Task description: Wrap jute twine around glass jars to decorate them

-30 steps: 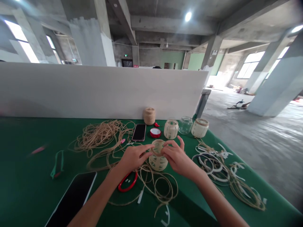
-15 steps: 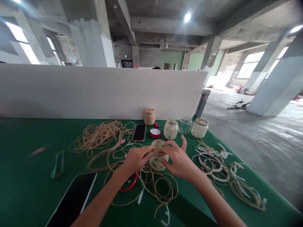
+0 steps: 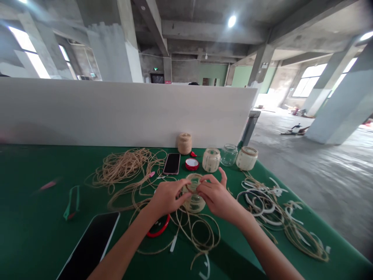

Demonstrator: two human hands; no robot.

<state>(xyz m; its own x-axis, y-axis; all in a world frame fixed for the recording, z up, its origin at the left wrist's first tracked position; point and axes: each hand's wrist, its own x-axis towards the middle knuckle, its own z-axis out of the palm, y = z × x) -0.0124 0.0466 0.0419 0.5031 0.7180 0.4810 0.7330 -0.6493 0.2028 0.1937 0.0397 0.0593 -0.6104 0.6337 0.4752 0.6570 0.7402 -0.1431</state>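
Observation:
A glass jar with a pale covering stands upright in front of me, its open mouth facing up. A strand of brown twine seems to cross the front of its neck. My left hand is closed at the left of the neck, thumb and fingertips pinching the twine. On the other side, my right hand pinches at the neck too, with one finger raised; its fingertips partly hide the strand. Loose twine lies looped on the table below the jar.
Behind the jar stand a covered jar, a clear jar, another covered jar, red tape, a twine spool and a phone. Tangled twine, a green cutter and a tablet lie left.
The fingertips of both hands have shifted slightly along the jar's neck. My right hand's fingers have drawn closer together, and more of the jar's front shows below them.

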